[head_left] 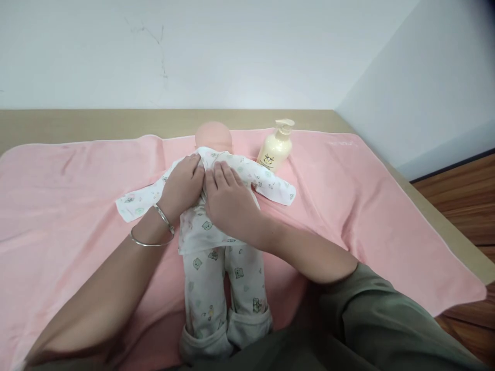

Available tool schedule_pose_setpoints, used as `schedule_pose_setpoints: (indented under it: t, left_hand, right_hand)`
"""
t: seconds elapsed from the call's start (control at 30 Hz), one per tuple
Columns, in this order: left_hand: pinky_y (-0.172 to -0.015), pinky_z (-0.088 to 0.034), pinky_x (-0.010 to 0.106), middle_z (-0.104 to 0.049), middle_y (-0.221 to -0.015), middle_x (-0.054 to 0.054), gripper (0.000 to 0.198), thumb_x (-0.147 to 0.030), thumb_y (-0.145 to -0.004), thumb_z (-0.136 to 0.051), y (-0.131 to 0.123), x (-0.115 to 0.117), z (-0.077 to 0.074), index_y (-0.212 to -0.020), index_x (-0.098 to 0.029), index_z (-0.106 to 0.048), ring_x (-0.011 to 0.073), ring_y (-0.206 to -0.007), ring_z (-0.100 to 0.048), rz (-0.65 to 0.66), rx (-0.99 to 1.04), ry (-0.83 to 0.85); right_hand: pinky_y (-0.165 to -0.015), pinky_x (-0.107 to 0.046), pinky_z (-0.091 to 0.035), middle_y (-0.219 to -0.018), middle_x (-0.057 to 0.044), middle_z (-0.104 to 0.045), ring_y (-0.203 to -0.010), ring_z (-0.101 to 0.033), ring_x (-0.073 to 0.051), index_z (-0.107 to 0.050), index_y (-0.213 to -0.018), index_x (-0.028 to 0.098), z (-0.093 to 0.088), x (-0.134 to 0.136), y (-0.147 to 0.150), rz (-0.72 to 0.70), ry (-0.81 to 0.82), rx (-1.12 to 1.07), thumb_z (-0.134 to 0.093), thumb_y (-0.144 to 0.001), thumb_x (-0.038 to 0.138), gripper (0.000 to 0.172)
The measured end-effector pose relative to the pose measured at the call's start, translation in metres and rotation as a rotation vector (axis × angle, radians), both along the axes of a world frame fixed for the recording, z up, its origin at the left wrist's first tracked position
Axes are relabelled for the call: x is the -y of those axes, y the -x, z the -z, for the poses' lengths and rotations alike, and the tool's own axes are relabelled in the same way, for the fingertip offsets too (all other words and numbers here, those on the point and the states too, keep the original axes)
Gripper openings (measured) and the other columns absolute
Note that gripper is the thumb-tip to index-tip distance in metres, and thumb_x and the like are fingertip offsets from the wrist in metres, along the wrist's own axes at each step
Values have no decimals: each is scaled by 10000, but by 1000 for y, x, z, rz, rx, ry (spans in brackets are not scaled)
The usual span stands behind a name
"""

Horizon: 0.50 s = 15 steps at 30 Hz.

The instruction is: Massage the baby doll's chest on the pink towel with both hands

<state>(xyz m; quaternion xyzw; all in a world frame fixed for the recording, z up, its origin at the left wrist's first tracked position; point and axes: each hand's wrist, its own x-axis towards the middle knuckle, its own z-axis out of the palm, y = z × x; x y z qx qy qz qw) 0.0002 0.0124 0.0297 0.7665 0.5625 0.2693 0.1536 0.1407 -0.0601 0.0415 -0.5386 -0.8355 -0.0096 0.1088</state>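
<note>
A baby doll (213,135) lies with its bald head at the far end and its legs towards me. It wears a white printed baby shirt (207,229) with both long sleeves spread sideways, and matching trousers (242,275) with turned-up cuffs. My left hand (184,183), a bangle at its wrist, is closed on the upper front of the shirt near the collar; its fingertips are partly hidden. Right beside it, my right hand (232,201) rests flat on the chest, fingers stretched out. Both hands cover the middle of the shirt front.
A cream pump bottle (275,147) stands right of the doll's head, just behind one sleeve. Beneath everything a pink blanket (320,206) is spread over a wooden table (116,123). White walls (247,56) rise at the back and right; brown wood panelling (460,196) shows at right.
</note>
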Motion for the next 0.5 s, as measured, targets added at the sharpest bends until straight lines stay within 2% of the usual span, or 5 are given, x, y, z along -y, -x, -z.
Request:
schedule_pose_setpoints:
  t: [0.1,0.17,0.27,0.4,0.5]
  left_hand:
    - [-1184,-479,540,-701,-1203,192,387,-256,-986,-259,-4,3,4,-1070,-174,-628,341,-1225,-639,22,-56,-45]
    - [-1231,-422,584,-658,-1313,238,448,-262,-991,-254,-9,12,1,-1184,-105,-626,377,-1345,-576,38,-121,-71]
    - [-1268,-361,628,-578,-1465,248,513,-316,-1010,-294,-14,31,-9,-1350,-64,-583,411,-1473,-462,76,-182,-72]
    - [-1220,-439,595,-673,-1283,185,406,-287,-985,-353,-13,38,-17,-1184,-165,-685,383,-1347,-575,129,-155,-51]
    - [-1228,-459,557,-695,-1237,134,337,-270,-939,-403,-9,25,-9,-1097,-204,-693,346,-1332,-586,89,-33,-13]
  right_hand:
    - [-1351,-526,-277,-1688,-275,-376,-1615,-328,-370,-406,-1587,-48,-2,-6,-3,-24,14,-40,-396,-1051,208,595]
    - [-1347,-511,-298,-1670,-258,-425,-1599,-370,-342,-429,-1572,-53,-2,-22,-12,31,31,-73,-344,-1053,194,581]
    - [-1345,-520,-287,-1610,-305,-485,-1564,-424,-352,-474,-1509,-120,0,-49,-29,78,34,-43,-245,-1056,155,577]
    - [-1349,-537,-252,-1636,-346,-418,-1589,-362,-387,-386,-1536,-168,5,-64,-40,55,37,-31,-253,-1080,215,610]
    - [-1342,-548,-263,-1672,-334,-365,-1608,-322,-400,-331,-1584,-130,2,-54,-36,42,69,-34,-287,-1088,255,629]
